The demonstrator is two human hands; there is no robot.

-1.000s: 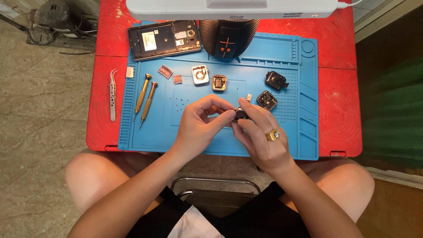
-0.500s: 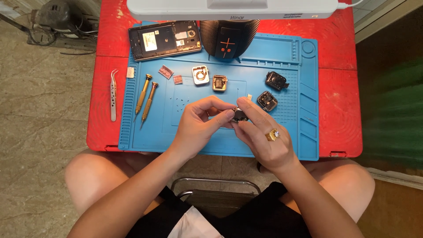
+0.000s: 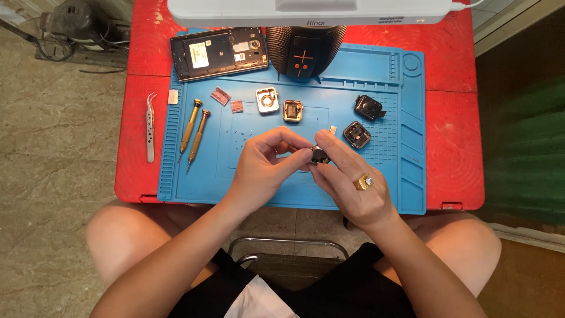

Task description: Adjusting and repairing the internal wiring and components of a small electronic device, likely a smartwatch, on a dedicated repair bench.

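Both hands pinch one small dark part [image 3: 320,155] between them, left hand [image 3: 265,168] closing its fingertips from one side, right hand [image 3: 353,182] (ring on a finger) from the other, held just above the blue mat [image 3: 282,188], likely so loose bits land there. Two screwdrivers [image 3: 194,131] lie left, tweezers [image 3: 150,126] beyond; similar modules [image 3: 356,134] sit just right.

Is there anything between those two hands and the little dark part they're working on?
Nothing visible. The left hand and right hand both pinch the small dark part directly with their fingertips, above the blue mat.
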